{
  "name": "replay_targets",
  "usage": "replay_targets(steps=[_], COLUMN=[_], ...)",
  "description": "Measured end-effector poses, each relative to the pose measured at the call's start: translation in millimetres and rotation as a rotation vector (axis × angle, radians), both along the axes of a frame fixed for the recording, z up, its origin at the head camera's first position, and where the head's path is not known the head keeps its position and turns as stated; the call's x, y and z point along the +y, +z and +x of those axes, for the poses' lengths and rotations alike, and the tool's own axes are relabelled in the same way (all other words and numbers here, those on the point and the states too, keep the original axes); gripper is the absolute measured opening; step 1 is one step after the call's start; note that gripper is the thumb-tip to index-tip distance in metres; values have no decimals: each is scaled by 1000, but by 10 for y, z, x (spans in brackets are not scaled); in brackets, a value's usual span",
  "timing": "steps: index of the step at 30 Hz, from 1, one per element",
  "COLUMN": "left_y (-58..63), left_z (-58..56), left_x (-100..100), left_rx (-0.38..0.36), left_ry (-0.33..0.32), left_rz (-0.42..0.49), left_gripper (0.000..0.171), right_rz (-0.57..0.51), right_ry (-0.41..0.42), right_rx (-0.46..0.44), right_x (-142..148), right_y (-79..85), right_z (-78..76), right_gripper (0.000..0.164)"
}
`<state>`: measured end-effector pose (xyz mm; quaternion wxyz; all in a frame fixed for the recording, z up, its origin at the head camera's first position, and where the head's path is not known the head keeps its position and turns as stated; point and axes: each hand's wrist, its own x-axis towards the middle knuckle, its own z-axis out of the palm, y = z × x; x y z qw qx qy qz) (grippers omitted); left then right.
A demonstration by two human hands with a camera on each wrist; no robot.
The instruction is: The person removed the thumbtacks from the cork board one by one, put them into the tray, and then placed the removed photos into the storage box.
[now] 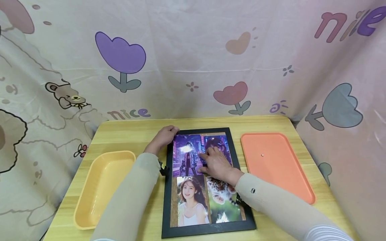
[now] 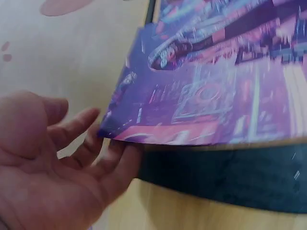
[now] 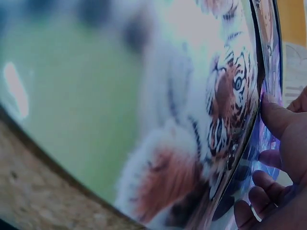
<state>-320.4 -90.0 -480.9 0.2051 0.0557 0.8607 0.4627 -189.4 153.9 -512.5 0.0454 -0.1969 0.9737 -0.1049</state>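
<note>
A black photo frame (image 1: 167, 201) lies on the table with photos inside its border. At its top left corner is my left hand (image 1: 164, 136); in the left wrist view, its loosely bent fingers touch the frame edge beside a corner of the purple city photo (image 1: 181, 160). My right hand (image 1: 218, 164) rests with fingers spread on the upper right purple photo (image 1: 226, 144), covering part of it. Below are a portrait photo (image 1: 193, 216) and a tiger cub photo (image 1: 221, 211), which the right forearm partly overlaps. Speckled brown backing (image 3: 29, 172) shows around the photos.
A yellow tray (image 1: 82, 201) stands to the left, partly behind the left sleeve. On the right lies an orange tray (image 1: 271, 157) with a small round spot or bead on it. The wooden table (image 1: 135, 132) ends at a printed curtain (image 1: 181, 50).
</note>
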Motion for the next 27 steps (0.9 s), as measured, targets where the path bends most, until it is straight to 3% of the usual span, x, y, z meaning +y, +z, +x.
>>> replay_targets(steps=[4,8,16,27], left_y=[-1,-56,-190,-307], left_z=[96,210,398,438], left_x=[-15,-67,-197,-238], left_rx=[-43,-47,-32,-50], left_ry=[36,40,-35,0], left_rz=[153,249,232,241], left_gripper=[44,41,46,54], right_rz=[8,-2,-8,-14], right_ry=[3,-1,-9,-15], right_rx=[3,1,-9,-5], right_x=[3,7,16,15], right_y=[-17,-31,-56,-85], right_z=[2,2,12,17], right_gripper=[73,73,73,73])
